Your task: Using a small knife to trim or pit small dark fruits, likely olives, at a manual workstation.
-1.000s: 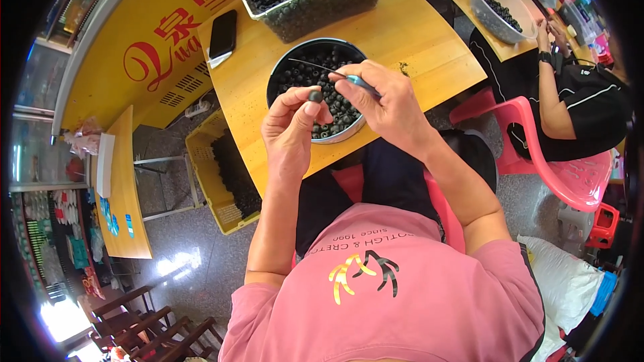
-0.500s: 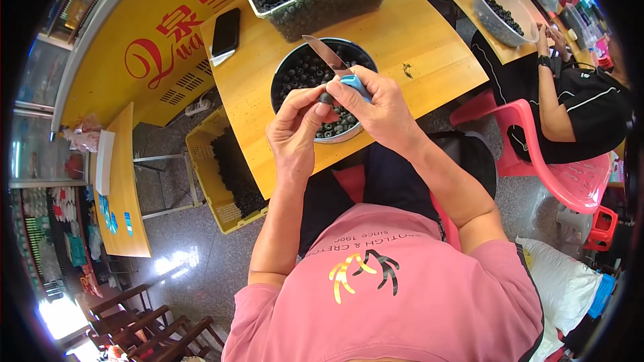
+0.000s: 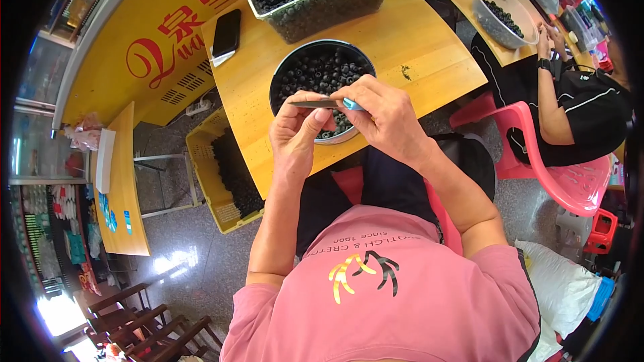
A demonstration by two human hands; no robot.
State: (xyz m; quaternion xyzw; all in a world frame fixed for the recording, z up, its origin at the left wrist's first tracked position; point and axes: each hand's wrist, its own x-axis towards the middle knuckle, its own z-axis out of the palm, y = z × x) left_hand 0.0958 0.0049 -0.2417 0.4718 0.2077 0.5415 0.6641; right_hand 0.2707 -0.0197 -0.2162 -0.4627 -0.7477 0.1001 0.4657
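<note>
Head view: the right hand (image 3: 386, 117) grips a blue-handled knife (image 3: 325, 103), blade lying crosswise, pointing left over the left hand (image 3: 295, 131), whose fingers pinch something hidden, just above the round bowl of dark fruit (image 3: 315, 70).

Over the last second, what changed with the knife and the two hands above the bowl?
The knife in the right hand swung: its blade pointed up and away half a second ago and now lies flat, pointing left across the left hand fingertips. Both hands drew slightly closer together. The right hand kept its grip on the blue handle; the round bowl of dark pieces, the clear tub and the phone stayed put.
</note>
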